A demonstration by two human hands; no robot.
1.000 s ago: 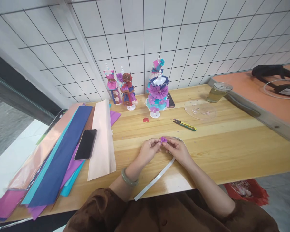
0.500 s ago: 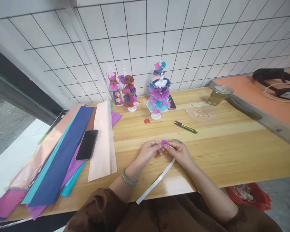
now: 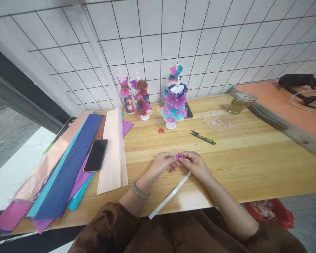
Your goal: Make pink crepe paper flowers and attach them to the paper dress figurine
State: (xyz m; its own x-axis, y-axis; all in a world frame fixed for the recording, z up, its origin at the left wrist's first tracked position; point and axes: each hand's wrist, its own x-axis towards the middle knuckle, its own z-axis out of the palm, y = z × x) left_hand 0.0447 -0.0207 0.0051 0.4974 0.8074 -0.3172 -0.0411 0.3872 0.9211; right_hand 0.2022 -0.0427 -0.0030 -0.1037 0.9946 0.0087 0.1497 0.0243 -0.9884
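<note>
Between my two hands is a small purple pleated paper rosette (image 3: 179, 155), held just above the table. My left hand (image 3: 164, 162) pinches its left side, with a bangle on that wrist. The fingertips of my right hand (image 3: 197, 165) close on its right side. Behind and under my right hand shows the rim of a tape roll (image 3: 194, 152), mostly hidden. From there a white strip of tape (image 3: 171, 195) runs down to the table's front edge. Beyond my hands lie yellow-green thread snips (image 3: 203, 137) and a red paper flower (image 3: 160, 130).
Miniature paper dresses on stands (image 3: 175, 102) line the back. At left are crepe paper sheets (image 3: 68, 168) with a phone (image 3: 96, 155) on top. A clear plate (image 3: 220, 121) of small bits and a lidded cup (image 3: 241, 103) stand right. Below the edge is a red bag (image 3: 270, 212).
The rosette looks slightly rounder and more fanned between my fingers. My hands have barely moved; the whole view has shifted slightly.
</note>
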